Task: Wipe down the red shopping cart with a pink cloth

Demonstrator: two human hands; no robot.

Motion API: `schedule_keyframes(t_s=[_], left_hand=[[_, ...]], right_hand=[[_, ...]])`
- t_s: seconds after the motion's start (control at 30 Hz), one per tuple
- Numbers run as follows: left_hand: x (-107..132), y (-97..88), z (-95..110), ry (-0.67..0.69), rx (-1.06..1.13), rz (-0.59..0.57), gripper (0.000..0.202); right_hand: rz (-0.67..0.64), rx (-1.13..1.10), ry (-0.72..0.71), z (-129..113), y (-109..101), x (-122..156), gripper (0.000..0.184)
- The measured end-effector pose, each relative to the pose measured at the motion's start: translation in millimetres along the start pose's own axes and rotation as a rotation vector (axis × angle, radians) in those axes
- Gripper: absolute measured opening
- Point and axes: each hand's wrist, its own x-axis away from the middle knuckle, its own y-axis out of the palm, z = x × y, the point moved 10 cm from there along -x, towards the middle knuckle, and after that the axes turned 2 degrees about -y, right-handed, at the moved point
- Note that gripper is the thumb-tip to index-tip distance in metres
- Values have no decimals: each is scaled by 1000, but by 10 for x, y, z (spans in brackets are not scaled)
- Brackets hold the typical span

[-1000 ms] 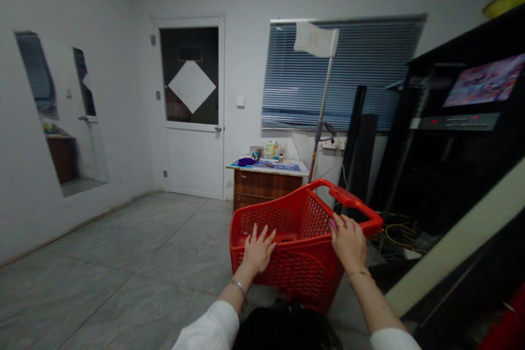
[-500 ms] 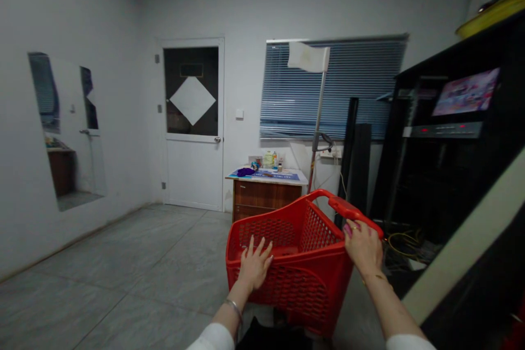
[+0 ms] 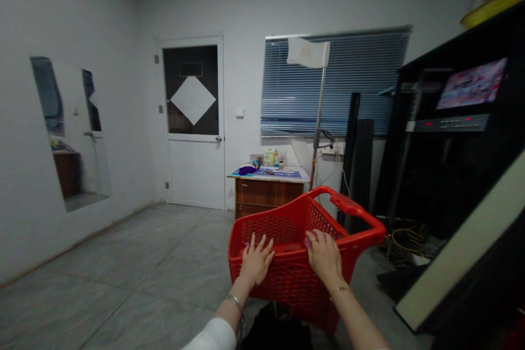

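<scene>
A red plastic shopping cart (image 3: 287, 284) with latticed sides stands right in front of me, its handle to the right. My left hand (image 3: 256, 262) lies over the near rim toward the left end, fingers stretched out and spread. Farther right on that same rim is my right hand (image 3: 325, 258), its fingers close together and curled over the edge. The cart's handle (image 3: 348, 205) is free of both hands. Little of the basket's inside shows; I make out no goods in it.
Behind the cart stands a wooden cabinet (image 3: 268, 194) with bottles and a purple cloth on top. A flag on a pole (image 3: 320, 104) rises beside it. Black shelving (image 3: 447, 175) with a lit screen, cables (image 3: 406, 238) and a leaning pale board (image 3: 463, 251) occupy the right. A white door (image 3: 196, 169) is behind.
My right hand has left the cart's handle and moved left onto the near rim. My left hand stays on the rim. The view has shifted slightly.
</scene>
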Motion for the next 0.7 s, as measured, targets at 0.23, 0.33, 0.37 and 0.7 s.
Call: schedule_keyframes(t_s=[0.23, 0.33, 0.37, 0.7], left_hand=[[-16, -12, 48, -15, 2, 5, 49], [-21, -3, 68, -23, 5, 20, 49], [-21, 0, 73, -24, 4, 23, 49], [9, -84, 68, 0, -26, 1, 49]], right_hand=[[186, 134, 227, 1225, -401, -143, 32], [206, 124, 206, 1046, -392, -96, 30], [197, 117, 184, 893, -356, -69, 30], [6, -16, -25, -59, -30, 15, 31]])
